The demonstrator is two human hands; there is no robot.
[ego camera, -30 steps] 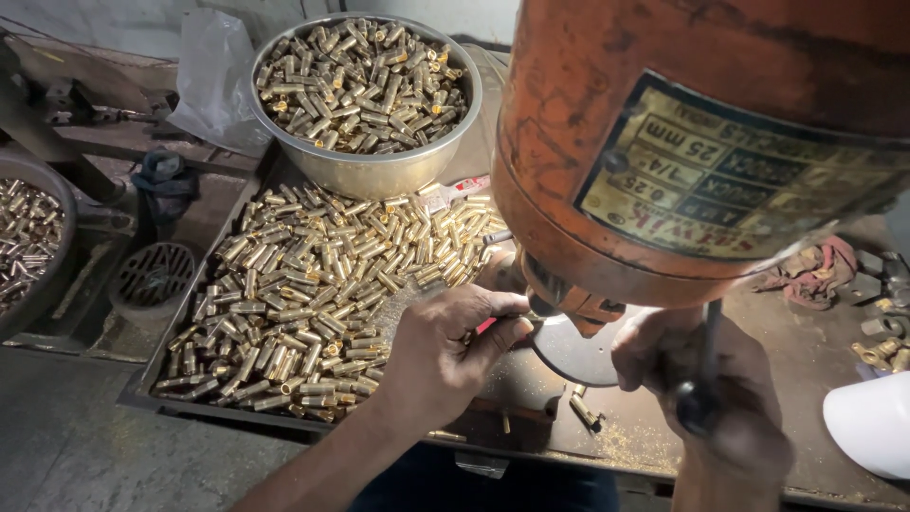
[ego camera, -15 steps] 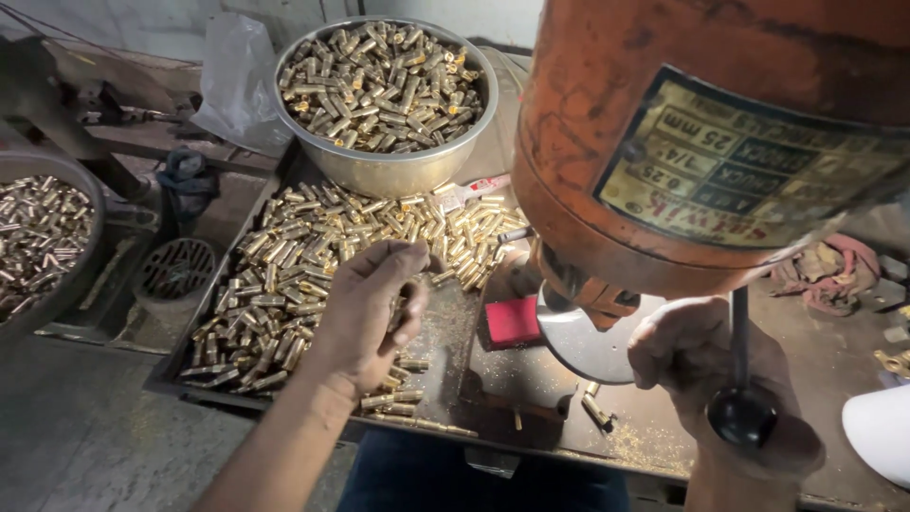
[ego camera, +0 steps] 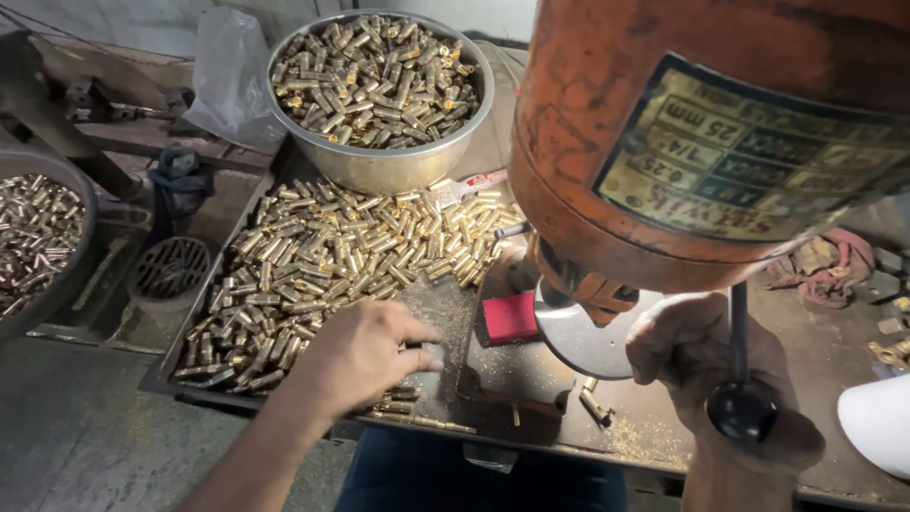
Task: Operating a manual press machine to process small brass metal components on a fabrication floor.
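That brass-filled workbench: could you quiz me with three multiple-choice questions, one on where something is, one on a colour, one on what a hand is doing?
1. Where is the round metal bowl of brass pieces?
A. At the far end of the tray
B. Under the bench
C. In the right hand

2. What colour is the small block beside the round metal plate?
A. Blue
B. Red
C. Green

3. What is the right hand doing?
A. Lying flat on the tray
B. Gripping the black-knobbed lever
C. Holding the bowl

Answers: 1 A, the bowl stands beyond the heap of brass pieces. 2 B, the block is plainly red. 3 B, its fingers wrap the lever, while the left hand rests at the heap's edge.
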